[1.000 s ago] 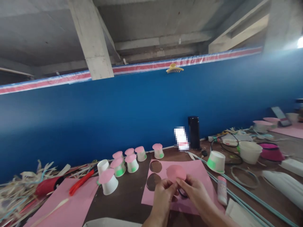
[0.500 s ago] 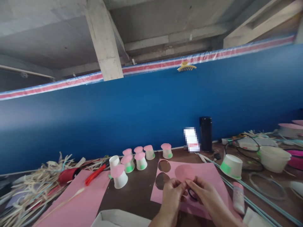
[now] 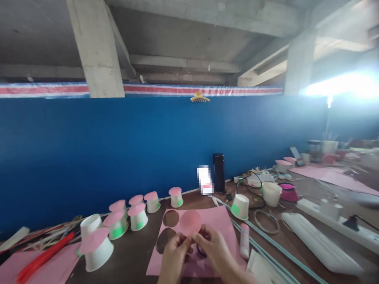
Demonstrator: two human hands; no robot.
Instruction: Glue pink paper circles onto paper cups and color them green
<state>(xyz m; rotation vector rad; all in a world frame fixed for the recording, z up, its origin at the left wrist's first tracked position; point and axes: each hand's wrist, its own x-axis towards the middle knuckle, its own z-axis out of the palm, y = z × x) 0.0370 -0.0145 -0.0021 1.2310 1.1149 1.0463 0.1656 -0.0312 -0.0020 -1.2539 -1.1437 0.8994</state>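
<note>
A round pink paper disc [image 3: 190, 222] is pinched between the fingertips of my left hand [image 3: 175, 254] and my right hand [image 3: 211, 245], which meet at its lower edge. Something dark and ring-shaped, perhaps a scissor handle, shows under my right fingers. Below the hands lies a pink sheet [image 3: 219, 221] with round holes cut in its left side, the brown table showing through. To the left stand several upturned paper cups [image 3: 138, 218] with pink discs on top and green patches on their sides.
A black bottle [image 3: 219, 173] and a blurred-out phone [image 3: 205, 180] stand near the blue partition. A glue stick [image 3: 244, 241], pale blue tubes, a white cup [image 3: 240, 206] and a power strip [image 3: 340, 221] lie to the right. Red strips [image 3: 44, 258] rest at the left.
The view has swung right, so things sit further left in the picture and more of the right side shows. Both hands still hold the pink disc.
</note>
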